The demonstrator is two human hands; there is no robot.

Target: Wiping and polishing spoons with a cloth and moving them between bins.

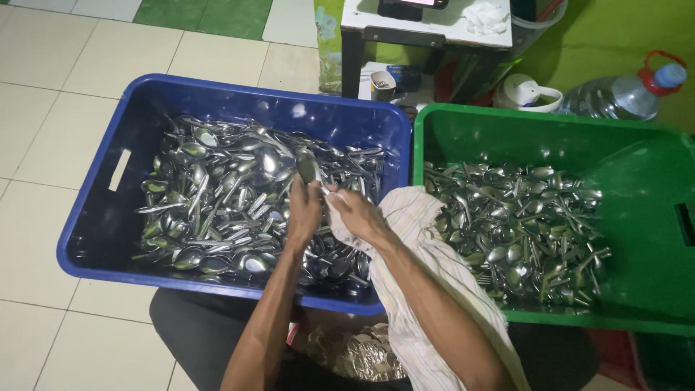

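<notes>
My left hand (302,211) holds a metal spoon (308,169) upright over the blue crate (94,217), which is heaped with several wet steel spoons. My right hand (358,215) pinches a pale striped cloth (427,289) against the spoon's handle. The cloth drapes over my right forearm and down toward my lap. To the right stands a green crate (651,239) with a pile of spoons and forks (521,228) on its floor.
A small table (427,25) with a white rag stands behind the crates. A large water bottle with a blue cap (615,94) and a white lidded pot (525,93) lie beyond the green crate. Pale floor tiles (43,108) stretch to the left.
</notes>
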